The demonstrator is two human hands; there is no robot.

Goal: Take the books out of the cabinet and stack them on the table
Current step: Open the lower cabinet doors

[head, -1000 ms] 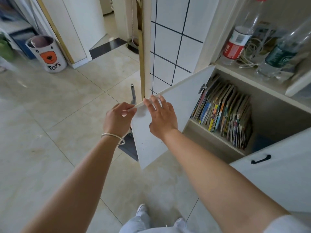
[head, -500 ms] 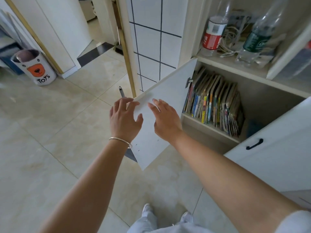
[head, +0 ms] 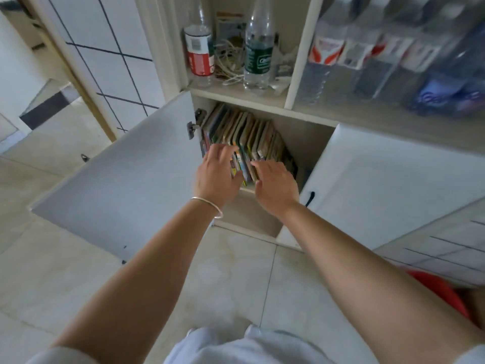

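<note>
A row of thin colourful books (head: pixel 246 135) stands upright in the lower compartment of a white cabinet (head: pixel 309 119). Both cabinet doors hang open, the left door (head: pixel 126 179) and the right door (head: pixel 380 185). My left hand (head: pixel 217 172), with a silver bangle on the wrist, reaches in at the left end of the row, fingers spread at the spines. My right hand (head: pixel 275 185) is at the right part of the row, fingers apart over the book tops. Neither hand grips a book.
The shelf above holds two plastic bottles (head: pixel 199 48), (head: pixel 258 53) and tangled cables (head: pixel 228 67). More bottles (head: pixel 367 56) fill the compartment to the right. A red object (head: pixel 443 290) lies at the lower right. Tiled floor (head: pixel 236 279) is underfoot.
Both hands have left the left door's edge and moved forward into the open compartment, up to the books. The door has swung wide open and the view has turned towards the cabinet.
</note>
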